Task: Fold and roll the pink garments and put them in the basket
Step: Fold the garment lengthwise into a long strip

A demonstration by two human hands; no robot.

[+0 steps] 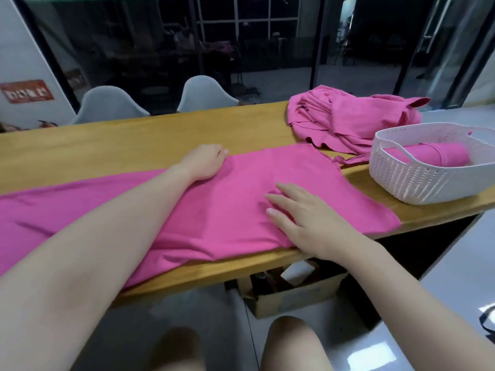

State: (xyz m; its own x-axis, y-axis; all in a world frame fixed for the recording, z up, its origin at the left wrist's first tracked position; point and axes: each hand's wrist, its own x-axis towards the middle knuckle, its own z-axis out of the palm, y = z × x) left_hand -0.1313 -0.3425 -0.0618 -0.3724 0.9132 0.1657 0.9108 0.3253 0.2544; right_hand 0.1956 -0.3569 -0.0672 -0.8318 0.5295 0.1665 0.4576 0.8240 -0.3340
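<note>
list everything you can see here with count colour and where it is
spread garment: 1, pink, flat along the table under both hands
garment pile: 1 heap, pink, far right of the table behind the basket
rolled garment: 1, pink, inside the basket
basket: 1, white, right end of the table
table: 1, yellow wood, across the view
chairs: 2, pale grey, behind the table
cardboard box: 1, brown, on the floor under the table
sign: 1, red, left wall
left hand: fingers curled at the spread garment's far edge
right hand: flat on the spread garment near the table's front edge
</note>
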